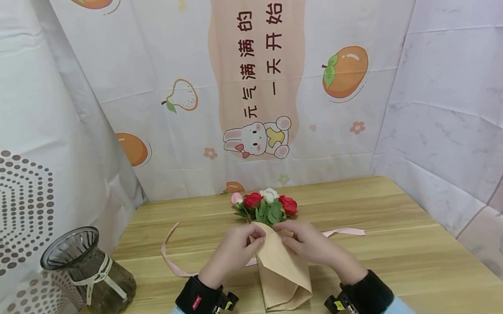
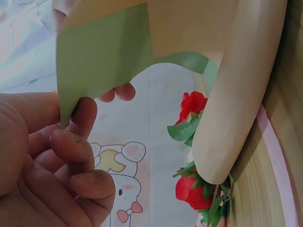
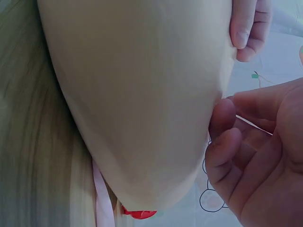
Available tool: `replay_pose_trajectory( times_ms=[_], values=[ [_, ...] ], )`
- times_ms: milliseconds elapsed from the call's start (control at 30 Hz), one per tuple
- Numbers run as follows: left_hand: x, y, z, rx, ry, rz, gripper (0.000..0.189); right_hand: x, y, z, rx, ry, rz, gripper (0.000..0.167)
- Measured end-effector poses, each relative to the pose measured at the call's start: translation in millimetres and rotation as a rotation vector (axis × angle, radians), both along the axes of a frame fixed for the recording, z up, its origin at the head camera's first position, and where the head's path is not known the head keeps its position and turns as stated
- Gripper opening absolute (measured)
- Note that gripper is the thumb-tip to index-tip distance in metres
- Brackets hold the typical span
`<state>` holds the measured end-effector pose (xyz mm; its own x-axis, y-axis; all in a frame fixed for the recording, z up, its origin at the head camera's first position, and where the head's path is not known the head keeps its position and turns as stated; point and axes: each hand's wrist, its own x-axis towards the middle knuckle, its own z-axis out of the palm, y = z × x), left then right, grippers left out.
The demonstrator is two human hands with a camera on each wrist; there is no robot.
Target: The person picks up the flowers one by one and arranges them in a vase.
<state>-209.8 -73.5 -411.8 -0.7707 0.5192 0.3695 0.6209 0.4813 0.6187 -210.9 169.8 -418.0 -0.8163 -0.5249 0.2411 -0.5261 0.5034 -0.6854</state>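
A cone of brown wrapping paper (image 1: 283,264), green on its inner face (image 2: 104,56), lies on the table around a bunch of artificial flowers (image 1: 264,207). Red, white and pink blooms with green leaves stick out at its far end. On the paper's left side, my left hand (image 1: 238,248) pinches an edge between thumb and fingers; the left wrist view shows the green corner there. My right hand (image 1: 310,243) pinches the paper's edge on the other side, close to the left hand. A pink ribbon (image 1: 350,231) runs beneath the wrapped bunch, its ends spread to both sides.
A dark glass vase (image 1: 112,288) with a pale cord bow stands at the table's left edge. Behind the wooden table (image 1: 416,252) hangs a printed cloth (image 1: 180,147), with more cloth along both sides.
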Motion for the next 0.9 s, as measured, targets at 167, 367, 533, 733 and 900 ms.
replay_pose_trajectory(
  times_ms=[167,367,533,733,900],
  values=[
    [2.3,3.4,-0.7,-0.002,-0.012,-0.003,0.008,-1.6,-1.0,-2.7,0.016,0.054,0.014,0.034],
    [2.0,6.4,-4.4,-0.008,-0.027,-0.014,0.006,-2.2,-1.7,-3.4,0.048,0.143,-0.008,0.021],
    [2.9,7.7,-5.1,-0.010,-0.026,-0.018,0.004,-2.6,1.4,-1.2,0.024,0.090,-0.010,0.011],
    [3.1,6.5,-4.2,0.032,-0.051,-0.019,0.012,-1.9,10.6,5.1,-0.022,0.024,-0.028,0.010],
    [3.5,4.5,-2.6,0.070,-0.075,-0.022,0.024,-1.8,21.4,11.8,-0.078,-0.044,-0.050,0.009]
  ],
)
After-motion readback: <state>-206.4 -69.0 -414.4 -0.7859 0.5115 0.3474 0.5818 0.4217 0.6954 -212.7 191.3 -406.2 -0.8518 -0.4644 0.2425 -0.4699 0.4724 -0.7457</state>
